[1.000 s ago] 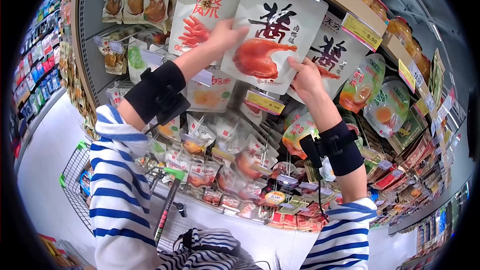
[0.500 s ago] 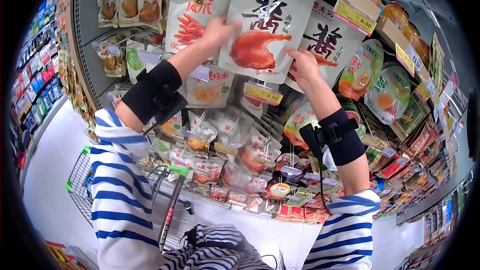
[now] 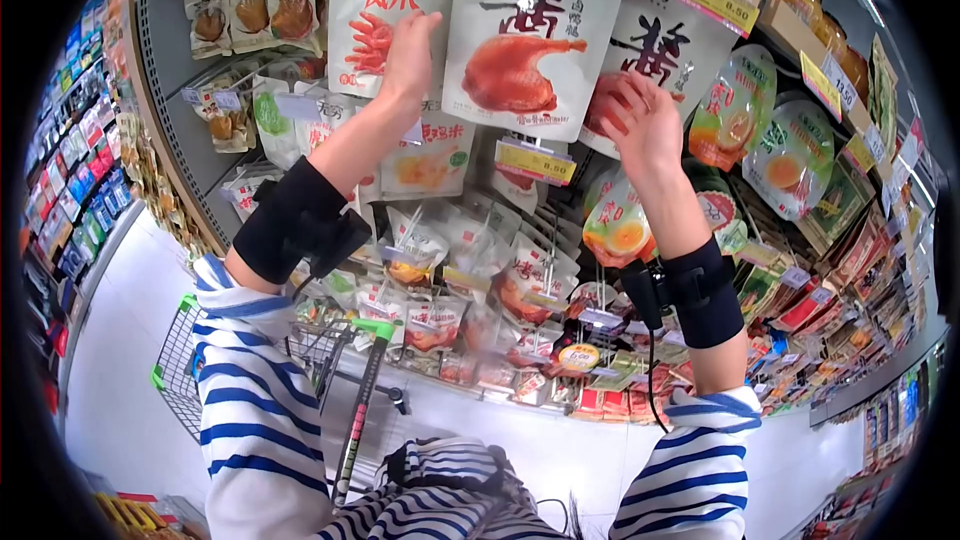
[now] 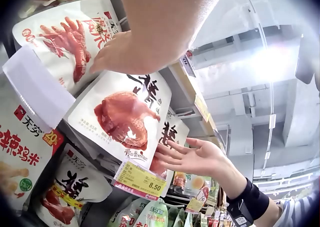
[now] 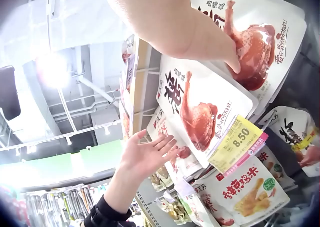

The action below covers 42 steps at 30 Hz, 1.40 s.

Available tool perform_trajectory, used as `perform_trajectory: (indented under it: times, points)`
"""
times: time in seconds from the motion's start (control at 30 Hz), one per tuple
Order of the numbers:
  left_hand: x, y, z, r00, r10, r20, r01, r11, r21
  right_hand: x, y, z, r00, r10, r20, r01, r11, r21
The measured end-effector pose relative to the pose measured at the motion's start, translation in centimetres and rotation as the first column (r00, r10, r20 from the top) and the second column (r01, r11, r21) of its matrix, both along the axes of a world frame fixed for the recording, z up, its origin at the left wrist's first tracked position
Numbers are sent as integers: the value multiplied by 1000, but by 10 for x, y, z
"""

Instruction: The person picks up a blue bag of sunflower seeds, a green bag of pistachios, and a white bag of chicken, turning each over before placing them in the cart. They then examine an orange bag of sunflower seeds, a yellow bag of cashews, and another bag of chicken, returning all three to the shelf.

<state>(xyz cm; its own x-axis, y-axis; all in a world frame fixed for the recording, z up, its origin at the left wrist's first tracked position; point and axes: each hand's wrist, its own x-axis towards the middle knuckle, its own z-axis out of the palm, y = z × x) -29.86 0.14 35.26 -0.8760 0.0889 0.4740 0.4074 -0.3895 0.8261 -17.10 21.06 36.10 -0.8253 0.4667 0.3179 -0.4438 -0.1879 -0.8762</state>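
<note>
**1. Hand state.** We find both hands raised and neither closed on anything. The left hand (image 3: 410,45) has its fingers extended. They rest on the chicken-feet pouch (image 3: 385,0), just beside the left edge of the duck pouch (image 3: 525,40). The right hand (image 3: 648,120) is spread, fingers apart, in front of the second duck pouch (image 3: 665,50).

**2. Location.** The duck pouch hangs between the two hands, with neither hand gripping it. Its yellow price tag (image 3: 535,162) sits directly beneath it, lower than both hands.

**3. Reason for placement.** The pouches hang face-out and overlapping. We judge that this keeps each printed front readable, with its tag just under it. We also judge that the flat, open fingers steady the neighbouring pouches on either side, so the duck pouch hangs square between them.

**4. View comparison.**
- **Head view:** Only this view shows both forearms together and the shopping trolley (image 3: 175,370) below the left elbow. We cannot confirm fingertip contact from it.
- **Left wrist view:** This shows the right hand (image 4: 195,157) from the side, fingers fanned, close to the second duck pouch. We cannot tell whether it touches.
- **Right wrist view:** One fingertip (image 5: 227,57) of the right hand touches the second duck pouch. The left hand (image 5: 147,154) is fanned open beyond the duck pouch. The tag reads 8.50.
</note>
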Motion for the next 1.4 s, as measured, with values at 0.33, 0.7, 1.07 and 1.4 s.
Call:
perform_trajectory:
  times: [0.33, 0.7, 1.07, 1.4]
  points:
    - [52, -38, -15, 987, -2, -163, 19, 994, 105, 55, -3, -15, 987, 104, -122, -111, 993, -51]
    - [149, -101, -140, 974, 215, 73, -210, 975, -68, 190, 20, -176, 952, 301, 60, -239, 851, -468]
    - [270, -103, -228, 890, 211, 403, -163, 975, -149, 290, 29, -287, 941, 311, 137, -82, 598, -797]
    - [378, -121, -295, 758, 278, 591, -251, 959, -129, 321, -6, -347, 833, 523, 180, -103, 467, -878]
